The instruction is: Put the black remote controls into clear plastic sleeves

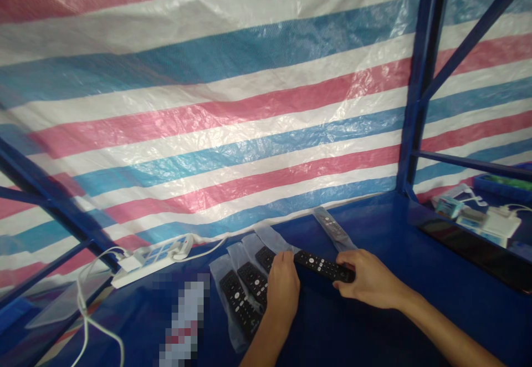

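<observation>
My right hand grips the lower end of a black remote control, thumb and fingers on its sides. The remote's far end points left, close to my left hand. My left fingers are curled closed at the mouth of a clear plastic sleeve; the exact pinch is hidden behind the hand. Beside it lie more black remotes in clear sleeves: one at the left, a second remote, and a third remote partly covered by my hand. Farther back lies another sleeved remote.
A white power strip with cables stands at the back left of the blue table. At right are a dark flat phone-like slab, white adapters and a blue tray. Blue frame posts and a striped sheet close the back.
</observation>
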Demonstrator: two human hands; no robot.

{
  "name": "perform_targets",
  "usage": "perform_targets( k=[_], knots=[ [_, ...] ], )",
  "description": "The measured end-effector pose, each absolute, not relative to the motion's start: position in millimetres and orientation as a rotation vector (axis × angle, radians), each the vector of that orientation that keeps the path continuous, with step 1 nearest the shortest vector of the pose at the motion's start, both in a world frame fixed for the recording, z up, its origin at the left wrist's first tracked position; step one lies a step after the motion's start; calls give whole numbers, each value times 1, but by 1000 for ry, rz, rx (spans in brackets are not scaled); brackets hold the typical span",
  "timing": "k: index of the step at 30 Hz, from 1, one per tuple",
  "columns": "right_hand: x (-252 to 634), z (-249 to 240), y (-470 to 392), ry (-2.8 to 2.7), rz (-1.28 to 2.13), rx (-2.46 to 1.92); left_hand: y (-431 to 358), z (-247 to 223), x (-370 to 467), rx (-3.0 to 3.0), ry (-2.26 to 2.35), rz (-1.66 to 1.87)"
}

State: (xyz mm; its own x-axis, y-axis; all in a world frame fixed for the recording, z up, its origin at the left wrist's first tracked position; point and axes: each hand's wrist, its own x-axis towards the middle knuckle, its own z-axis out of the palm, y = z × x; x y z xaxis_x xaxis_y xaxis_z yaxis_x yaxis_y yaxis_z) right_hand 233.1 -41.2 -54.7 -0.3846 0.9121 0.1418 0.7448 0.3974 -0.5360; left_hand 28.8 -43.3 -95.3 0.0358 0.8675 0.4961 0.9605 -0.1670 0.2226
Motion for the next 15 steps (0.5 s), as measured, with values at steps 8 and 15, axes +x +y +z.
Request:
perform_targets(
  k=[8,15],
  knots=[
    [211,-61,-47,-2248,415,-1516,-56,-100,51,-2391,-1776,-688],
    [203,-62,-47,-2217,461,-1573,-57,-102,53,-2424,-1771,-777]
  ],
)
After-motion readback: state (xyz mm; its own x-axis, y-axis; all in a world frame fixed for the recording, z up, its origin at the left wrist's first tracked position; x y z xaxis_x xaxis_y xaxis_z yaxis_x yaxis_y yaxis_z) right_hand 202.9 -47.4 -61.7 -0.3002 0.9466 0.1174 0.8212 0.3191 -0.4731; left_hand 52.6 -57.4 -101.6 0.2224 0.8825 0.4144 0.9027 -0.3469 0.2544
